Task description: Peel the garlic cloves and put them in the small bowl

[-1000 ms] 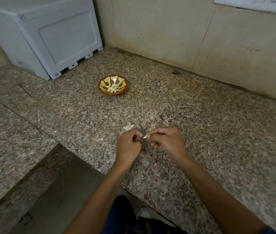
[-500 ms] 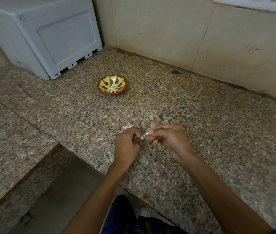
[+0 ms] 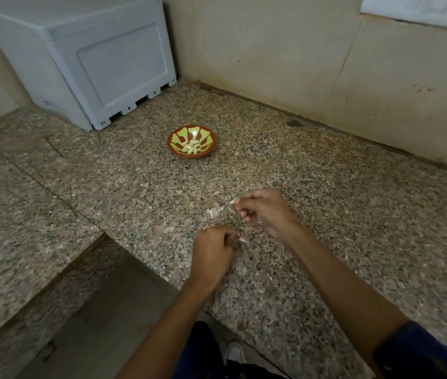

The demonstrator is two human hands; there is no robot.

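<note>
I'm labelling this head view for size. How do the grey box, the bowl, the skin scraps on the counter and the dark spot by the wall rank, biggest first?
1. Grey box
2. Bowl
3. Skin scraps and dark spot: they look alike in size, and the scraps lie nearer the camera, so unranked.

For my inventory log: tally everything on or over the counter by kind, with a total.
Small bowl holding peeled cloves: 1
White appliance: 1
Loose skin pile: 1
Hands, left hand and right hand, each pinching a garlic piece: 2
Total: 5
</note>
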